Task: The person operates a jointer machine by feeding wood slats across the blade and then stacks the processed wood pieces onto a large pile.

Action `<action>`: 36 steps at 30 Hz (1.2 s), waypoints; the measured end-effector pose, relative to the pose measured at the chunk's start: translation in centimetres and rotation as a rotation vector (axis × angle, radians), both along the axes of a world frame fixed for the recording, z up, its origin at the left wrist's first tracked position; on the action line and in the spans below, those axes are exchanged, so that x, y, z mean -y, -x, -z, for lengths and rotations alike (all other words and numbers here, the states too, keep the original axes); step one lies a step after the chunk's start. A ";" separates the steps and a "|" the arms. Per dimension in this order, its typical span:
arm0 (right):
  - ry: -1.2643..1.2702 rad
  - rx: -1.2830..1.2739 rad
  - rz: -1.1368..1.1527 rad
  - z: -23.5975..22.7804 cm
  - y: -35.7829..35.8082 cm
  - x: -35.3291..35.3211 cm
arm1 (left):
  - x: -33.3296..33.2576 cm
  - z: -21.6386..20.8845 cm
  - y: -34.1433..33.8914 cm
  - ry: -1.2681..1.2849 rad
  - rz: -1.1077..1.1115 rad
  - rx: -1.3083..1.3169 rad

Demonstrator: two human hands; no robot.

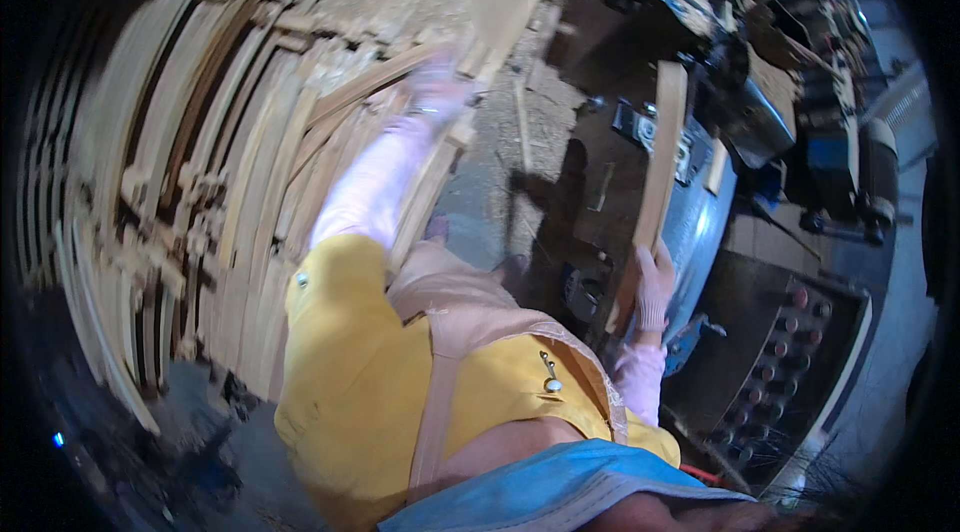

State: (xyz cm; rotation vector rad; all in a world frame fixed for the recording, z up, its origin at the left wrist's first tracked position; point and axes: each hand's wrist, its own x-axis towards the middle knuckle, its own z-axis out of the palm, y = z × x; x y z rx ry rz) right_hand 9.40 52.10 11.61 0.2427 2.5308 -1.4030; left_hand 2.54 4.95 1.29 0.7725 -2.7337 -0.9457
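My right hand [655, 282] is closed around the lower part of a long, slightly curved wooden strip [662, 157]. That strip stands up at a slant beside the blue metal machine [700, 242]. On the other side, my left arm reaches out over a stack of wooden strips [250, 162]. Motion smears my left hand [440, 87], which is at the far end of a reddish-brown strip [365, 87] lying aslant over the stack. Whether its fingers grip that strip does not show clearly.
A control panel [780, 372] with several round knobs stands at the right. Machine parts [760, 102] dusted with shavings fill the far right. Sawdust and wood scraps [525, 122] lie on the floor between stack and machine. A pale board [515, 22] sits at the stack's far end.
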 end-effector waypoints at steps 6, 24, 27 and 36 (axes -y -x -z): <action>-0.962 -0.105 0.336 4.1 -12.0 -10.9 | 15.9 6.8 -6.1 0.297 -0.029 0.563; -0.013 -0.462 -0.450 3.6 12.5 9.1 | 9.7 -21.6 1.2 -0.593 0.295 -0.523; 0.189 -0.404 -0.659 3.6 6.4 12.3 | 0.6 -19.3 5.0 -1.179 0.269 -0.545; -0.491 -0.259 0.098 1.7 -8.0 -4.7 | -18.9 -8.6 8.2 -1.973 0.050 -0.220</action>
